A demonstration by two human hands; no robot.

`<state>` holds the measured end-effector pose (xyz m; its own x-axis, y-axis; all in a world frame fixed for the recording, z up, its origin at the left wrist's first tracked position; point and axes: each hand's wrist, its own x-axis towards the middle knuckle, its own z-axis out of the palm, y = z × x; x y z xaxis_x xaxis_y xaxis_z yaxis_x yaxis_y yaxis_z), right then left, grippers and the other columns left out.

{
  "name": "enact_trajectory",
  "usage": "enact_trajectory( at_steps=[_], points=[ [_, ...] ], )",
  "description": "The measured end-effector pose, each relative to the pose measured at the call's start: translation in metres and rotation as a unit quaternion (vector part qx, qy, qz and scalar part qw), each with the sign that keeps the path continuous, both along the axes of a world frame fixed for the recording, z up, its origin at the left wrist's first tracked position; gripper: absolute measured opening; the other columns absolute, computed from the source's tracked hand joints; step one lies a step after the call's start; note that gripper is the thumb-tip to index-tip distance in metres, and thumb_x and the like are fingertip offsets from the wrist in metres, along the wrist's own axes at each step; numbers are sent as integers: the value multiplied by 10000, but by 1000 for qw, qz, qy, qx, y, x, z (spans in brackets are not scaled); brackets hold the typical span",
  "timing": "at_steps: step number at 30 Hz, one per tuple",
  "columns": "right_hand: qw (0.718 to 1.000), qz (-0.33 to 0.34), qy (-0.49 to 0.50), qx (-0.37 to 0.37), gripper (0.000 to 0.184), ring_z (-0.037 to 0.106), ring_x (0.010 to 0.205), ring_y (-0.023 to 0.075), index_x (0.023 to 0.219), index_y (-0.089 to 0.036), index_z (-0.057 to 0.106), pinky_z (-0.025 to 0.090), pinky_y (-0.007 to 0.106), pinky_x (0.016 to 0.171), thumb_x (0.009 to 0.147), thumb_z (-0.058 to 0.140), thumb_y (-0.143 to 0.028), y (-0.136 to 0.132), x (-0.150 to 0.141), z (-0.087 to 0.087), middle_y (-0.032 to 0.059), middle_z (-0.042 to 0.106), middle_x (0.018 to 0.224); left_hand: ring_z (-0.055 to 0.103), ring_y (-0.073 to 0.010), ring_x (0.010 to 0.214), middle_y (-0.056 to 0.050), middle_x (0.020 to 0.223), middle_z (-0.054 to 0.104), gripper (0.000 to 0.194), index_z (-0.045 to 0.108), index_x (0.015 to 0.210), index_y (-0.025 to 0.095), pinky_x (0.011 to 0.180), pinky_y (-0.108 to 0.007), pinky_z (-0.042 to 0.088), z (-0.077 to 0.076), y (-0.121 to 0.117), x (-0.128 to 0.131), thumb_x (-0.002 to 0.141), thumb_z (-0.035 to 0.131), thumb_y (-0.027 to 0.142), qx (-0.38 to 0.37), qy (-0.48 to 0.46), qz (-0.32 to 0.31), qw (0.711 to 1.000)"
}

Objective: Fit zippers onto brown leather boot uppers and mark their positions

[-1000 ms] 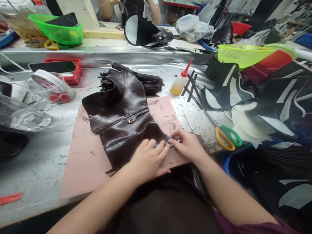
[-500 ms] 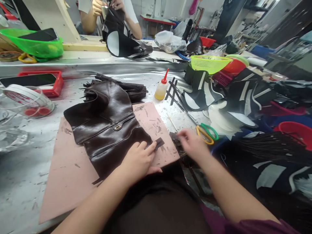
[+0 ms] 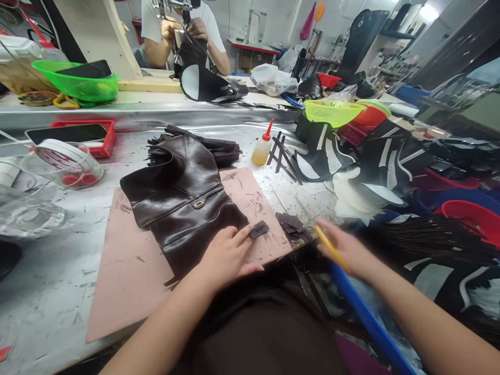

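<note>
A dark brown leather boot shaft (image 3: 183,192) with a small metal buckle lies on a pink cutting mat (image 3: 128,271). My left hand (image 3: 228,256) rests flat on its lower edge, fingers stretched toward a small dark leather strip (image 3: 259,228) sticking out at the corner. My right hand (image 3: 346,250) is off the mat to the right and blurred by motion; it is closed around the yellow-handled scissors (image 3: 328,246). A small heap of dark leather scraps (image 3: 292,225) lies between the two hands.
A glue bottle with a red tip (image 3: 262,147) and loose black strips stand behind the mat. Clear plastic tubs (image 3: 62,164) and a red tray with a phone (image 3: 74,136) sit left. Black-and-white cut pieces and baskets crowd the right. A blue bin rim (image 3: 363,312) lies under my right arm. Another person works behind.
My right hand left the strip, reached right to the scissors on the table and has lifted them off it. My left hand stayed on the leather. The view has shifted a little.
</note>
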<state>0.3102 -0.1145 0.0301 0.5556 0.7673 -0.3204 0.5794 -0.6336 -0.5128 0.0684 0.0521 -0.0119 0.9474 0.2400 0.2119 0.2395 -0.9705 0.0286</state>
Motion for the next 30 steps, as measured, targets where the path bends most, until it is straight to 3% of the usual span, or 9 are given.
enact_trajectory(
  at_steps=[3, 6, 11, 16, 19, 23, 28, 30],
  points=[
    [972, 28, 232, -2, 613, 524, 651, 173, 1197, -209, 447, 431, 291, 592, 720, 496, -591, -11, -43, -4, 0, 532, 708, 464, -231, 924, -48, 1332, 476, 720, 573, 1177, 136, 867, -346, 382, 1, 1, -1, 810, 288, 684, -22, -6, -3, 1000],
    [943, 39, 329, -17, 635, 472, 595, 131, 1142, -203, 456, 413, 261, 554, 737, 426, -692, -8, -74, -7, -22, 474, 665, 469, -230, 936, -70, 1334, 469, 712, 572, 1172, 132, 867, -350, 386, 2, 2, -1, 807, 303, 682, -41, -10, -4, 999],
    [944, 50, 326, -20, 615, 486, 581, 120, 1100, -212, 476, 440, 265, 577, 717, 471, -693, 16, -90, -5, -32, 469, 647, 476, -228, 944, -75, 1349, 449, 720, 560, 1179, 129, 864, -358, 394, 3, 2, -2, 798, 315, 689, -52, -13, -10, 999],
    [953, 45, 297, -27, 510, 430, 432, 80, 924, -217, 496, 392, 209, 415, 701, 481, -675, 29, -96, -2, -74, 432, 543, 479, -234, 974, -73, 1344, 454, 705, 562, 1161, 132, 877, -361, 390, 3, 1, -3, 798, 322, 687, -65, -2, -13, 998],
    [958, 31, 286, -16, 459, 393, 374, 65, 821, -215, 480, 350, 183, 358, 693, 498, -655, 31, -99, -3, -95, 406, 479, 478, -242, 988, -74, 1341, 457, 703, 569, 1150, 135, 884, -363, 388, 3, 1, -3, 798, 316, 688, -67, 3, -14, 998],
    [949, -4, 315, -3, 505, 341, 334, 60, 826, -202, 500, 327, 181, 323, 635, 537, -668, 32, -102, -6, -113, 364, 421, 480, -247, 981, -74, 1334, 463, 693, 571, 1159, 143, 879, -362, 390, 4, 1, -3, 793, 339, 684, -61, 9, -10, 998],
    [945, -38, 321, 48, 488, 303, 332, 49, 661, -204, 438, 240, 171, 314, 641, 519, -685, 25, -105, -9, -98, 336, 406, 467, -247, 979, -64, 1328, 471, 712, 554, 1193, 137, 894, -364, 381, 5, -1, -2, 787, 354, 686, -47, 24, -3, 999],
    [949, -63, 303, 60, 496, 293, 333, 51, 688, -202, 454, 221, 175, 321, 647, 492, -695, 20, -102, -7, -92, 348, 411, 461, -248, 984, -65, 1324, 476, 718, 561, 1187, 134, 903, -368, 374, 5, -1, -2, 782, 358, 691, -40, 28, 0, 999]
  ],
)
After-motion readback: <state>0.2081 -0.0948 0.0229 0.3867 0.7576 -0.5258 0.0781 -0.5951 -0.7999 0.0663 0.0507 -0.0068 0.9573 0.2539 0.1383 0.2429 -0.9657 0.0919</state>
